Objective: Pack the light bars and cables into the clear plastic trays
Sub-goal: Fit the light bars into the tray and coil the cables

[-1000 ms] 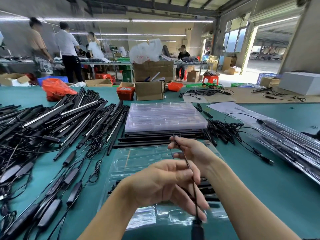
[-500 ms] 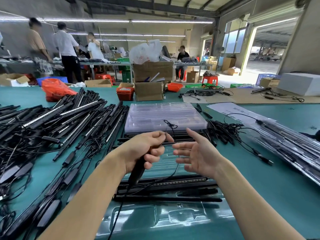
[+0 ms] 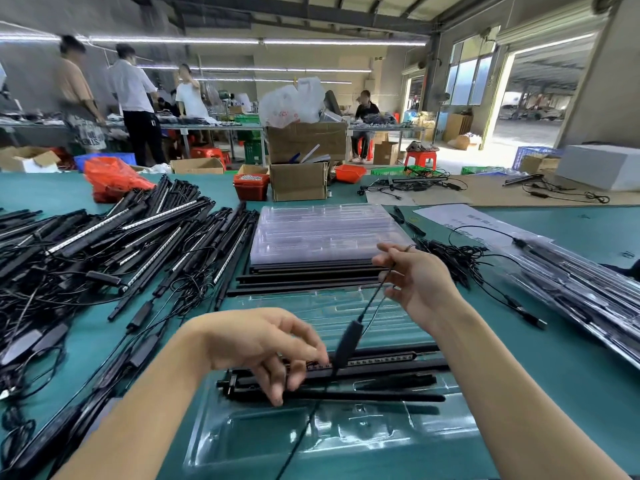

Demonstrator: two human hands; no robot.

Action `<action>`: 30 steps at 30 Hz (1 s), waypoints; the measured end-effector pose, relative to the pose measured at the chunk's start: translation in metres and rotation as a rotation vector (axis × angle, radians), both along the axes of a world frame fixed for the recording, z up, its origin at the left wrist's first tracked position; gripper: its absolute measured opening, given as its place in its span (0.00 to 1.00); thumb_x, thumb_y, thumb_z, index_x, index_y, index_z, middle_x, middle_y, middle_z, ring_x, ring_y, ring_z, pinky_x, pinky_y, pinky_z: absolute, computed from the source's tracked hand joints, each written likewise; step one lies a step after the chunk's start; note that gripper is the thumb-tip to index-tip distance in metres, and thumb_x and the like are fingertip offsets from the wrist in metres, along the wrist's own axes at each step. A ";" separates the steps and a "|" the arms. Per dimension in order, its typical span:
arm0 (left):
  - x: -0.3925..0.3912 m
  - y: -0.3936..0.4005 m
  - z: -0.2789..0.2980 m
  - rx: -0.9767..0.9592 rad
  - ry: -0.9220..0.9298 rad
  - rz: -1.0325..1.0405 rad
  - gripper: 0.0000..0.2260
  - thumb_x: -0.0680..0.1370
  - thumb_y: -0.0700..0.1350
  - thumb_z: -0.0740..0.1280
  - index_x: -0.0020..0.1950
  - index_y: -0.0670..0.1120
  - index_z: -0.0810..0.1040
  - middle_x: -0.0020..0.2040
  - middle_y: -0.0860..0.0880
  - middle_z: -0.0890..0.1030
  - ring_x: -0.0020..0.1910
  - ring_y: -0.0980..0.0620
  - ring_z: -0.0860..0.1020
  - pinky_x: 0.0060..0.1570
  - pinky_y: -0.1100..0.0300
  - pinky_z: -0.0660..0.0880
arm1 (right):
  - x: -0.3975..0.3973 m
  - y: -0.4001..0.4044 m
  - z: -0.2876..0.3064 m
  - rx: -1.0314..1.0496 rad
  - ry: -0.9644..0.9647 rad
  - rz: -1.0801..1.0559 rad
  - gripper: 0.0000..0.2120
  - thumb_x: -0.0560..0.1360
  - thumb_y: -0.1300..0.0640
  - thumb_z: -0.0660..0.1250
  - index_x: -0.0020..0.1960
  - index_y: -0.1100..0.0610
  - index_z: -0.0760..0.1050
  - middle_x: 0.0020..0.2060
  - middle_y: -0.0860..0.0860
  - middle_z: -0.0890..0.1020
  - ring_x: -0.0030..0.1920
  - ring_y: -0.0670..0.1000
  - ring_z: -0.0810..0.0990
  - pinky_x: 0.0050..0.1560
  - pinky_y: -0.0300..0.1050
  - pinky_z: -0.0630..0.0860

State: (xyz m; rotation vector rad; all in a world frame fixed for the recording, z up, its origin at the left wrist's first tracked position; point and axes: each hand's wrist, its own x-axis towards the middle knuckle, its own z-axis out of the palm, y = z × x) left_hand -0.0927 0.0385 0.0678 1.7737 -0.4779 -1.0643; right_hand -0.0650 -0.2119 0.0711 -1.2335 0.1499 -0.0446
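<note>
While the open clear plastic tray [image 3: 332, 441] lies nearest with slim black light bars [image 3: 381, 375] across its middle, the left hand [image 3: 256, 344] hangs loosely curled over them, gripping nothing visible; beyond, the right hand [image 3: 419, 282] pinches a thin black cable [image 3: 375, 296], its inline box [image 3: 348, 342] dangling; that slack could snag the bars; half a second ago the left hand held the box.

Right hand [image 3: 420, 282] pinches a black cable [image 3: 375, 297] whose inline controller [image 3: 348, 344] hangs above the clear tray [image 3: 346, 434]. Left hand [image 3: 256, 344] touches light bars [image 3: 381, 368] lying in that tray on the green tabletop [image 3: 561, 368].
</note>
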 end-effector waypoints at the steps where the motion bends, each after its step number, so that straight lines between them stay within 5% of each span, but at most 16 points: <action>1: -0.001 0.005 -0.002 -0.059 0.007 -0.031 0.11 0.81 0.48 0.68 0.58 0.42 0.80 0.37 0.46 0.79 0.33 0.52 0.77 0.38 0.57 0.81 | 0.000 -0.005 0.000 0.017 0.012 -0.004 0.10 0.82 0.62 0.59 0.56 0.60 0.79 0.34 0.50 0.83 0.30 0.47 0.74 0.26 0.39 0.68; 7: -0.011 -0.031 -0.025 -0.069 -0.211 0.223 0.18 0.75 0.57 0.72 0.58 0.46 0.81 0.47 0.49 0.82 0.43 0.54 0.78 0.39 0.61 0.78 | -0.001 0.003 0.000 0.111 0.020 0.084 0.11 0.83 0.62 0.58 0.59 0.60 0.78 0.33 0.50 0.81 0.28 0.47 0.74 0.23 0.37 0.69; 11: -0.019 -0.053 -0.032 -0.132 -0.146 0.082 0.17 0.81 0.55 0.66 0.57 0.43 0.80 0.53 0.44 0.84 0.48 0.48 0.82 0.45 0.57 0.79 | 0.001 0.013 0.005 0.081 -0.047 0.106 0.09 0.83 0.63 0.60 0.57 0.61 0.78 0.33 0.51 0.83 0.30 0.47 0.77 0.26 0.38 0.74; 13: -0.020 -0.046 -0.027 -0.173 -0.021 0.063 0.15 0.80 0.57 0.67 0.55 0.45 0.78 0.48 0.40 0.84 0.42 0.45 0.84 0.39 0.56 0.80 | 0.001 0.008 0.007 0.082 -0.047 0.115 0.09 0.83 0.63 0.60 0.57 0.61 0.78 0.34 0.51 0.83 0.30 0.47 0.77 0.26 0.38 0.74; 16: -0.019 -0.026 -0.009 -0.104 0.015 0.123 0.19 0.77 0.59 0.70 0.58 0.45 0.76 0.34 0.43 0.80 0.23 0.53 0.76 0.25 0.62 0.76 | -0.002 -0.006 0.006 0.054 -0.032 0.183 0.11 0.81 0.65 0.60 0.57 0.60 0.80 0.35 0.52 0.83 0.30 0.49 0.78 0.25 0.38 0.73; 19: -0.019 -0.003 0.022 0.083 -0.092 0.136 0.23 0.77 0.63 0.66 0.58 0.44 0.77 0.32 0.45 0.78 0.18 0.56 0.67 0.19 0.66 0.68 | -0.008 -0.015 -0.002 0.051 -0.056 0.289 0.12 0.80 0.65 0.61 0.58 0.60 0.80 0.39 0.52 0.83 0.34 0.50 0.81 0.27 0.38 0.74; 24: -0.023 0.016 0.075 0.624 -0.370 0.188 0.15 0.81 0.58 0.64 0.54 0.47 0.78 0.32 0.49 0.81 0.22 0.53 0.74 0.22 0.64 0.64 | -0.009 -0.016 -0.010 0.139 0.021 0.478 0.17 0.78 0.50 0.64 0.59 0.60 0.81 0.46 0.54 0.85 0.42 0.54 0.84 0.30 0.42 0.76; 27: -0.018 0.011 0.097 0.873 -0.674 0.352 0.13 0.80 0.58 0.65 0.51 0.49 0.79 0.30 0.51 0.83 0.26 0.54 0.78 0.31 0.63 0.70 | -0.007 -0.013 -0.012 0.173 0.119 0.595 0.24 0.82 0.43 0.56 0.51 0.58 0.83 0.60 0.59 0.83 0.43 0.57 0.86 0.30 0.43 0.76; 30: -0.010 0.003 0.111 1.026 -0.953 0.605 0.22 0.73 0.67 0.70 0.47 0.49 0.82 0.33 0.48 0.84 0.40 0.47 0.83 0.49 0.53 0.78 | -0.005 -0.008 -0.012 0.249 0.171 0.578 0.17 0.81 0.51 0.56 0.51 0.60 0.80 0.62 0.58 0.82 0.42 0.56 0.86 0.29 0.41 0.77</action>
